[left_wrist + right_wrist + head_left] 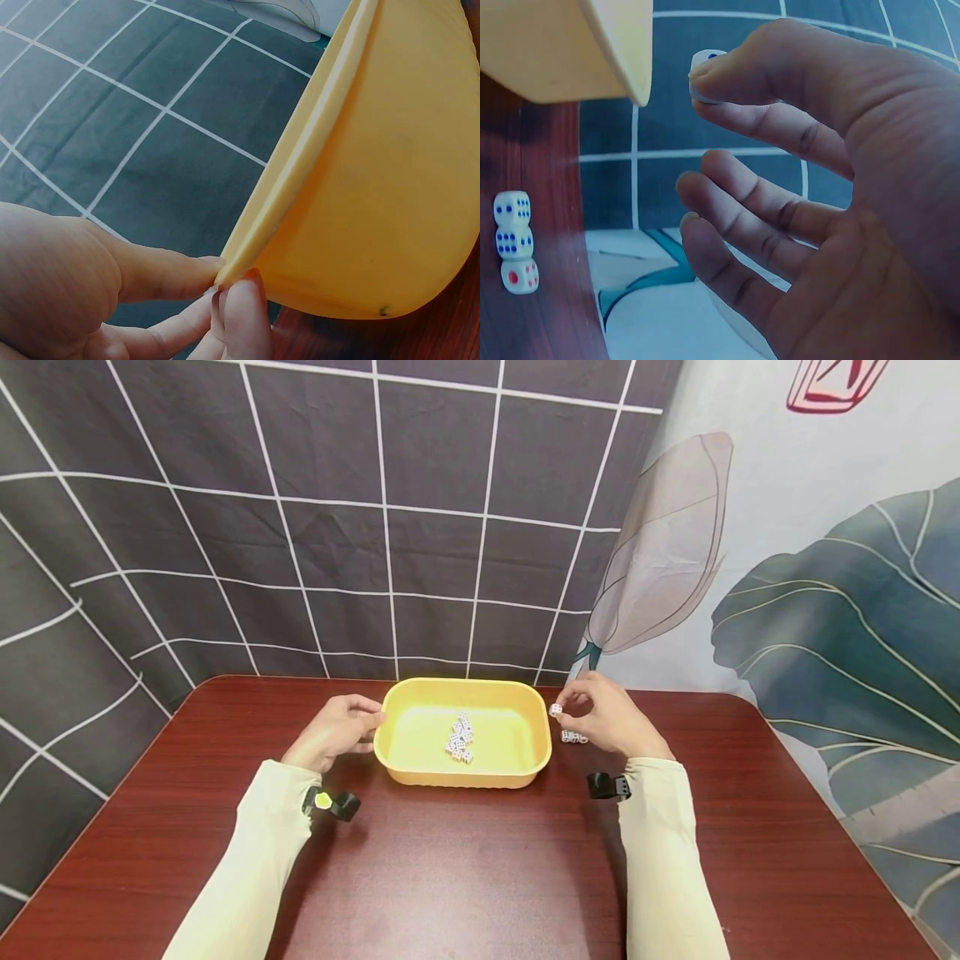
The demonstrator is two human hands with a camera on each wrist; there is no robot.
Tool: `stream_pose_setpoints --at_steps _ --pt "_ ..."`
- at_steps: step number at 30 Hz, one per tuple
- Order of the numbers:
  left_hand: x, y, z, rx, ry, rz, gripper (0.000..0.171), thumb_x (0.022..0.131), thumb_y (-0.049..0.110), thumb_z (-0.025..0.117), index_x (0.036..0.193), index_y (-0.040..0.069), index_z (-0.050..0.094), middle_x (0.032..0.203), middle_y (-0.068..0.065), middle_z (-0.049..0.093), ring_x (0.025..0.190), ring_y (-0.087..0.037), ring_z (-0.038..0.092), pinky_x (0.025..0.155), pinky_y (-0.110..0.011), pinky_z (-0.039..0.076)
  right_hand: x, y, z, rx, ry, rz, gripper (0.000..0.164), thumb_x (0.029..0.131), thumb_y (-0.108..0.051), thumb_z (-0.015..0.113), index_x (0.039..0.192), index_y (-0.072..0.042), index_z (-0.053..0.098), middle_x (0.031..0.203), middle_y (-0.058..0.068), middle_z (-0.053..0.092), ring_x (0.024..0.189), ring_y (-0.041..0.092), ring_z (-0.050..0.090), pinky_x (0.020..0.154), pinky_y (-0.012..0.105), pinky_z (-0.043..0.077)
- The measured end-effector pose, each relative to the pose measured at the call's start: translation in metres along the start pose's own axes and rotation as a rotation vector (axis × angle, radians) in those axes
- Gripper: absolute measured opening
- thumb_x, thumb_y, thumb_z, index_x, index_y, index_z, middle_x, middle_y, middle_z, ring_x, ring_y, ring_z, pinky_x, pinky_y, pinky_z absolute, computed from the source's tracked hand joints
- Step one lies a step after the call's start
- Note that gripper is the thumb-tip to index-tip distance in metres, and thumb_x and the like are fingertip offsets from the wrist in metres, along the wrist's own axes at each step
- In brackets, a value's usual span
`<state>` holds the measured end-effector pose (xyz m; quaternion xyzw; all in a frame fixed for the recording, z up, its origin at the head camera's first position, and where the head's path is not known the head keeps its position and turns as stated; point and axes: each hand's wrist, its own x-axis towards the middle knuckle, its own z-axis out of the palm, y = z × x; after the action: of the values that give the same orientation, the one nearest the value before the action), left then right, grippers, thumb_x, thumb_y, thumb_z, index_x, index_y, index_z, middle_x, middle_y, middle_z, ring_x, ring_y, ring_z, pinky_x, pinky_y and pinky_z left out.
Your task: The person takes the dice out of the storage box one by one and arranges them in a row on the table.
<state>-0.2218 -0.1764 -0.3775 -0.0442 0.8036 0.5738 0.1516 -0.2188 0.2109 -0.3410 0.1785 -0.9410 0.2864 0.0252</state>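
A yellow plastic basin (pixel 461 779) stands on the table, with a cluster of white dice (pixel 459 739) lying on its floor. My left hand (pixel 335 731) pinches the basin's left rim between thumb and fingers, as the left wrist view shows close up. Just beyond the right rim, my right hand (pixel 606 714) holds one white die (pixel 705 64) between thumb and index finger, the other fingers spread loosely. Below that hand, a row of three dice (pixel 516 241) with blue and red pips rests on the table beside the basin.
The dark red wooden table (pixel 465 868) ends just behind the basin. A grey cloth with white grid lines (pixel 322 527) hangs behind it, and a leaf-printed cloth (pixel 847 635) hangs at the right. Each wrist wears a black strap (pixel 607 786).
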Motion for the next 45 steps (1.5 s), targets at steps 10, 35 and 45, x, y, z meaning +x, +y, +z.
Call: stream_pose_setpoints --at_steps 10,35,45 --pt "0.001 0.000 0.000 0.000 0.005 -0.005 0.035 0.102 0.011 0.058 0.132 -0.007 0.051 0.104 -0.012 0.066 0.080 -0.012 0.063 0.072 -0.024 0.062 -0.006 0.019 -0.007 -0.034 -0.008 0.079 0.006 0.087 -0.012 0.072 0.093 -0.012 0.073 0.103 0.012 0.062 0.098 0.029 0.067 0.089 0.044 0.052" --pt "-0.001 0.001 0.001 -0.021 -0.005 0.003 0.037 0.102 0.011 0.059 0.132 -0.008 0.050 0.104 -0.012 0.066 0.079 -0.010 0.063 0.069 -0.022 0.061 -0.016 0.065 -0.003 -0.015 -0.028 0.182 0.005 0.088 -0.011 0.073 0.093 -0.010 0.072 0.092 0.008 0.072 0.087 0.022 0.065 0.077 0.034 0.050" --pt "0.001 -0.001 -0.001 -0.005 0.000 0.001 0.036 0.102 0.011 0.058 0.132 -0.008 0.051 0.105 -0.014 0.066 0.079 -0.011 0.063 0.069 -0.022 0.061 -0.016 0.077 0.002 -0.015 -0.062 0.223 0.005 0.087 -0.009 0.073 0.092 -0.008 0.071 0.092 0.011 0.073 0.084 0.023 0.064 0.074 0.032 0.048"
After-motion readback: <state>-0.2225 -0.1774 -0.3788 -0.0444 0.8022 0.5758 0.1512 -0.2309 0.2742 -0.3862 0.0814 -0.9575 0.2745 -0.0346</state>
